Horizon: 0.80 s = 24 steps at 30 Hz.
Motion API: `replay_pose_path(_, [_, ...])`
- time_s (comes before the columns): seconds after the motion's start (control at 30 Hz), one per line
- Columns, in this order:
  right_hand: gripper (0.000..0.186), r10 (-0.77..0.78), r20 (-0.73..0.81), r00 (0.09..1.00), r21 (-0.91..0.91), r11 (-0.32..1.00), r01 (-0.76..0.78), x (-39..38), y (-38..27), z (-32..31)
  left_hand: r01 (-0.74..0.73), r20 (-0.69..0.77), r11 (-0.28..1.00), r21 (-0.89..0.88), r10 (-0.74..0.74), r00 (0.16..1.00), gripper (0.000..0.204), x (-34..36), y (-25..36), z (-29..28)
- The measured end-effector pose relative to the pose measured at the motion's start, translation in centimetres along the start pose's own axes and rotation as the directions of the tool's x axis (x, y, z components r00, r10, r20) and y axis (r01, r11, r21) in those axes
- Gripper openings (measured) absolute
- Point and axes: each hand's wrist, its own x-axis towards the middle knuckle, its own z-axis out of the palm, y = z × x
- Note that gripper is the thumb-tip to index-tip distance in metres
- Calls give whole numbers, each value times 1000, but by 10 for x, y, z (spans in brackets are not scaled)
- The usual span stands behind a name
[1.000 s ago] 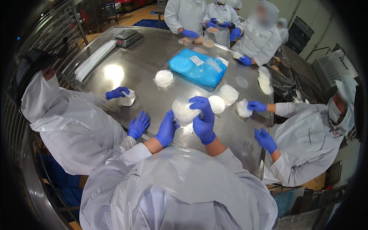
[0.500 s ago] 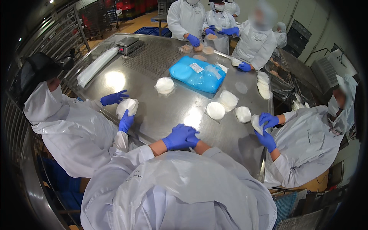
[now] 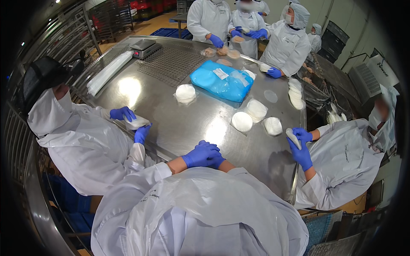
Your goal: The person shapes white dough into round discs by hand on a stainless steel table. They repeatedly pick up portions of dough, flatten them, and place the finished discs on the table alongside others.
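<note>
My left hand [image 3: 198, 156], in a blue glove, lies over my right hand [image 3: 216, 161] at the near edge of the steel table [image 3: 179, 128]. Its fingers are closed around the right hand, whose own fingers are mostly hidden. No other object shows in either hand. Nearest to them are stacks of round white sheets: one stack [image 3: 241, 122], another behind it [image 3: 256, 110] and a third [image 3: 273, 126] further right. A separate white stack [image 3: 185, 93] sits further back, left of a blue plastic package [image 3: 220, 81].
At left a co-worker's gloved hands [image 3: 142, 133] hold a white stack; at right another's [image 3: 302, 155] do too. More co-workers stand across the table by pinkish discs [image 3: 233, 53]. A wire rack [image 3: 164, 64], a scale [image 3: 144, 48] and a long white plastic bundle [image 3: 110, 72] lie far left.
My hands stay together, their fingers drawn closer. The left co-worker has tilted the white stack flatter; the right co-worker has turned theirs edge-on. A far co-worker's head has turned.
</note>
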Motion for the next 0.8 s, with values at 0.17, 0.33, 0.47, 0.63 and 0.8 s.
replay_pose_path(0.17, [16,-12,4,1000,-4,1000,12,3,0,0,-8,-20,1000,-1,8,1000,29,0,-4,5])
replay_pose_path(0.33, [17,-16,7,1000,-6,1000,16,3,0,1,54,64,997,-54,-50,997,29,0,0,0])
replay_pose_path(0.47, [17,-19,9,1000,-8,1000,20,4,-1,0,30,38,998,-55,-28,999,28,0,-3,2])
replay_pose_path(0.63, [17,-25,9,1000,-5,1000,25,4,-1,-1,25,42,997,-67,-22,999,28,2,-2,-2])
replay_pose_path(0.8, [17,-37,16,999,-14,999,37,4,-1,-2,-7,-4,997,-70,7,1000,28,2,-7,1])
